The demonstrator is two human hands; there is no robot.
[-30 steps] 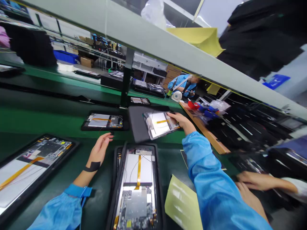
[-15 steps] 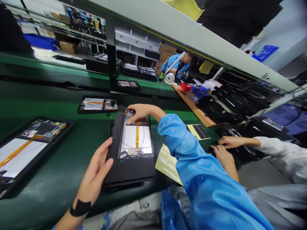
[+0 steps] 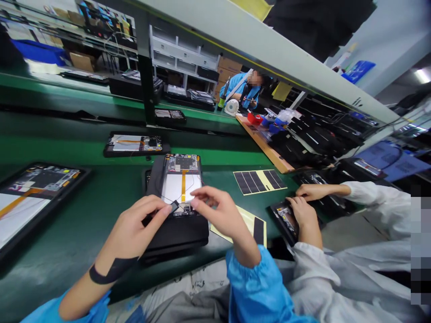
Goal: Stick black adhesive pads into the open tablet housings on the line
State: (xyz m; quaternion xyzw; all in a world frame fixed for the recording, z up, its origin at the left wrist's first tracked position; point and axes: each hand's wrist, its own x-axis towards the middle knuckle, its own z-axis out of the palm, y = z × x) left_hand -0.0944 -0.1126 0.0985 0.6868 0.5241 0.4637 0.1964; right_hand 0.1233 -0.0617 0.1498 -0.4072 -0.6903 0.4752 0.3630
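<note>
An opened tablet (image 3: pixel 173 184) lies on a black foam block (image 3: pixel 182 233), its white battery, orange ribbon cable (image 3: pixel 183 184) and circuit board exposed. My left hand (image 3: pixel 138 224) pinches a small black rectangular part (image 3: pixel 174 206) between thumb and forefinger at the tablet's near left corner; a thin wire lies close to it. Over the near right corner hovers my right hand (image 3: pixel 218 208), thumb and forefinger slightly apart, with nothing visible between them. Black tape wraps my left wrist.
Other opened tablets lie at left (image 3: pixel 33 197) and behind (image 3: pixel 133 143). To the right are a sheet of black adhesive strips (image 3: pixel 259 180) and a yellow backing sheet (image 3: pixel 247 222). A co-worker's hands (image 3: pixel 305 211) handle another device (image 3: pixel 284 220) beside me.
My right hand has drawn back from the tablet's far end to its near right corner. My left hand has moved right onto the near left corner and now pinches the small black part.
</note>
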